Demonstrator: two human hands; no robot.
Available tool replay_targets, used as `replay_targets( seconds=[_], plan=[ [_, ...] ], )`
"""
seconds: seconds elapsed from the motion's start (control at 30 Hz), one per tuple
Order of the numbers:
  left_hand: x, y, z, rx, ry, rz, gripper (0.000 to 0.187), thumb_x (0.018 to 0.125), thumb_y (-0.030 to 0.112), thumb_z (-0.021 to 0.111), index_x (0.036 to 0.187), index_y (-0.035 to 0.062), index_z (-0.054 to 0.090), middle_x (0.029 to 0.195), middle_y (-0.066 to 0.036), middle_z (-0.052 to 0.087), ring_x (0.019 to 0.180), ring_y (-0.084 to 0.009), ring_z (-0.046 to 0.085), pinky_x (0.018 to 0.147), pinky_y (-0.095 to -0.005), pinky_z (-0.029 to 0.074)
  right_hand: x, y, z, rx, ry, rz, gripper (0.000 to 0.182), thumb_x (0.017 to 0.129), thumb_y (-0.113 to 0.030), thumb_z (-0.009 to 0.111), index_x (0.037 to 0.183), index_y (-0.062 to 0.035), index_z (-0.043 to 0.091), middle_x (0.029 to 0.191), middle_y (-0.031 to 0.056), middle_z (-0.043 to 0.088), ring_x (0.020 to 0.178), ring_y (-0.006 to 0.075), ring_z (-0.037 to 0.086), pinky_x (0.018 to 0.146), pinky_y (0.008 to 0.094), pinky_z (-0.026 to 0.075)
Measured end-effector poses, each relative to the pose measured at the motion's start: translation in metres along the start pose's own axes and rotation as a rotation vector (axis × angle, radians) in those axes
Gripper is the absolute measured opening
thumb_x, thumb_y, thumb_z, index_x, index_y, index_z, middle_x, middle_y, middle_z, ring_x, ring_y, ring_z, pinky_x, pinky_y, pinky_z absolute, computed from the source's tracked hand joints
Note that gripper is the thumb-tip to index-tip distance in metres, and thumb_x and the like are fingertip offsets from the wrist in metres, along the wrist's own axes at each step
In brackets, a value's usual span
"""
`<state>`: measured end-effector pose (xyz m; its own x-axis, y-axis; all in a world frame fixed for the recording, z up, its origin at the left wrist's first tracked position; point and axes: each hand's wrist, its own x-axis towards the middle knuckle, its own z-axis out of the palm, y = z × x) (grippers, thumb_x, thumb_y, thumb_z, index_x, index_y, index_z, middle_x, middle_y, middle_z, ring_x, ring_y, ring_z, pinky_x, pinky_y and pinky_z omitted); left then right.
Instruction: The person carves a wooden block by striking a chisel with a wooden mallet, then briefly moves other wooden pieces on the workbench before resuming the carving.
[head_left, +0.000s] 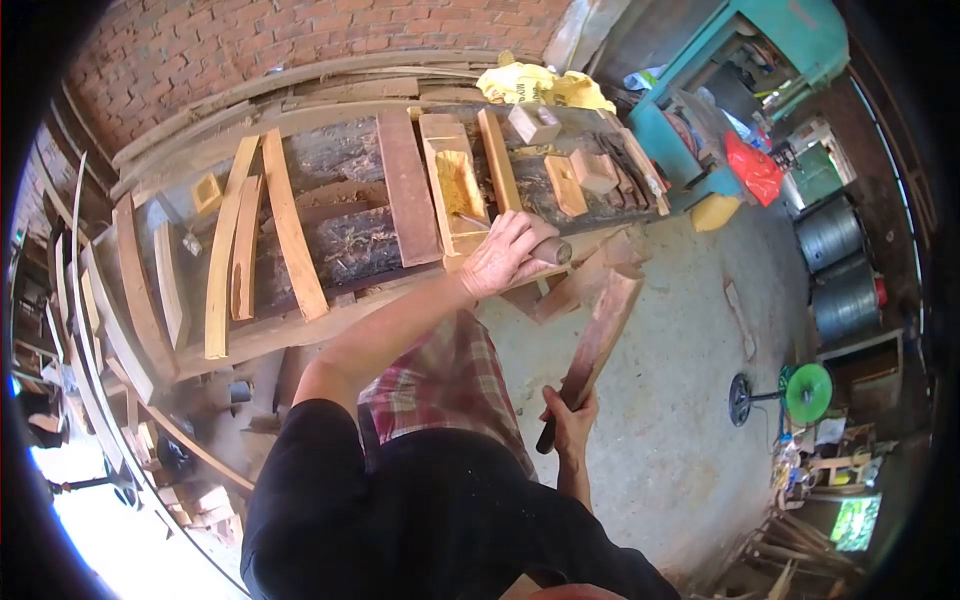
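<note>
A: What do the hands hold?

B: A worker in a black shirt and plaid garment has the left hand wrapped around a chisel, just off centre toward 12 o'clock. The right hand, toward 5 o'clock, clasps a wooden mallet by its narrow handle, the thick end angled up toward 3 o'clock, well apart from the chisel.

A: And the piece being worked?

B: A hollowed wooden block, lying at 12 o'clock on the dark-topped bench. The chisel's blade reaches into its bright yellow hollow; whether the edge bites, one cannot tell. A reddish board lies just beside it on the 11 o'clock side, with curved strips farther off, between 9 and 10.

A: Any lettering?

B: Dark print marks a crumpled yellow sack between 12 and 1 o'clock, too creased and small to read with certainty. Reddish marks on the teal machine, between 1 and 2, are illegible. Around 2 o'clock sits a red bag, no wording discernible.
</note>
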<state>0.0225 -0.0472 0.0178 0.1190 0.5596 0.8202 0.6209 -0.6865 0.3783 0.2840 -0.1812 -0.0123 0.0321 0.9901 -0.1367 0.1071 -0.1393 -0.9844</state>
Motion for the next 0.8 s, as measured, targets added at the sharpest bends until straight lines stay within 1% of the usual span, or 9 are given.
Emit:
replay_targets(
  seconds=[0.23,0.3,0.37,0.43,0.53,0.63,0.67,0.77,0.8],
  plan=[
    [-0.013,-0.014,0.002,-0.115,0.006,-0.187,0.034,0.057,0.003,0.071,0.090,0.0040,0.060,0.085,-0.013,0.058,0.084,-0.0354,0.057,0.075,-0.0441,0.047,0.018,-0.049,0.021,0.138,0.056,-0.372,0.039,0.080,0.000,0.070,0.112,-0.0024,0.048,0.073,0.0040,0.057,0.060,0.0163,0.057,0.062,0.0291,0.048],
    [-0.007,-0.014,0.000,-0.137,0.012,-0.186,0.031,0.058,0.004,0.070,0.086,0.0037,0.059,0.082,-0.013,0.059,0.080,-0.0362,0.058,0.073,-0.0442,0.047,0.028,-0.028,0.027,0.044,0.052,-0.792,0.035,0.081,0.005,0.069,0.111,-0.0014,0.050,0.075,0.0057,0.056,0.062,0.0156,0.056,0.061,0.0281,0.049],
    [-0.003,-0.019,-0.002,-0.157,0.019,-0.182,0.027,0.058,0.004,0.069,0.083,0.0033,0.059,0.079,-0.014,0.059,0.075,-0.0371,0.058,0.070,-0.0442,0.048,0.027,0.012,0.042,-0.080,0.110,-0.678,0.034,0.080,-0.008,0.076,0.105,-0.0039,0.054,0.079,0.0047,0.056,0.072,0.0163,0.057,0.069,0.0280,0.047],
    [0.003,-0.024,-0.006,-0.196,-0.137,-0.255,0.030,0.059,0.014,0.077,0.079,0.0070,0.056,0.071,-0.012,0.061,0.073,-0.0376,0.062,0.063,-0.0453,0.048,0.023,-0.003,0.065,-0.263,-0.043,-0.249,0.027,0.080,-0.003,0.076,0.099,-0.0048,0.057,0.081,0.0033,0.056,0.073,0.0159,0.056,0.068,0.0268,0.046],
    [0.012,-0.026,-0.013,-0.248,-0.167,-0.251,0.031,0.061,0.013,0.078,0.083,0.0079,0.056,0.071,-0.011,0.061,0.071,-0.0360,0.063,0.066,-0.0442,0.049,0.017,-0.009,0.064,-0.112,0.050,-0.204,0.024,0.078,0.005,0.075,0.091,-0.0071,0.059,0.075,0.0012,0.053,0.067,0.0142,0.052,0.064,0.0250,0.043],
    [0.008,-0.024,-0.013,-0.256,-0.152,-0.263,0.036,0.064,0.017,0.082,0.087,0.0090,0.056,0.079,-0.008,0.059,0.077,-0.0304,0.062,0.074,-0.0413,0.048,0.014,-0.002,0.041,0.069,-0.105,-0.316,0.038,0.078,0.001,0.076,0.110,0.0008,0.056,0.080,0.0034,0.058,0.067,0.0125,0.056,0.062,0.0285,0.045],
    [0.007,-0.020,-0.013,-0.143,-0.005,-0.241,0.037,0.064,0.017,0.083,0.086,0.0087,0.055,0.082,-0.008,0.057,0.081,-0.0297,0.060,0.076,-0.0402,0.047,0.019,0.001,0.045,-0.040,0.005,-0.562,0.043,0.079,0.004,0.073,0.117,0.0019,0.053,0.077,0.0023,0.058,0.064,0.0106,0.056,0.059,0.0263,0.045],
    [-0.001,-0.016,-0.007,-0.081,0.166,-0.316,0.040,0.063,0.019,0.085,0.086,0.0080,0.053,0.088,-0.009,0.051,0.088,-0.0284,0.053,0.079,-0.0379,0.045,0.035,0.034,0.050,-0.030,-0.103,-0.402,0.048,0.080,0.003,0.074,0.121,0.0020,0.049,0.076,0.0028,0.056,0.063,0.0110,0.057,0.056,0.0258,0.047],
    [-0.003,-0.015,-0.005,-0.101,0.150,-0.365,0.041,0.063,0.019,0.085,0.086,0.0079,0.053,0.087,-0.009,0.051,0.088,-0.0282,0.053,0.079,-0.0379,0.045,0.045,0.018,0.060,-0.518,-0.082,-0.645,0.054,0.081,0.002,0.073,0.126,0.0026,0.043,0.076,0.0034,0.055,0.062,0.0121,0.058,0.054,0.0249,0.047]
  ],
)
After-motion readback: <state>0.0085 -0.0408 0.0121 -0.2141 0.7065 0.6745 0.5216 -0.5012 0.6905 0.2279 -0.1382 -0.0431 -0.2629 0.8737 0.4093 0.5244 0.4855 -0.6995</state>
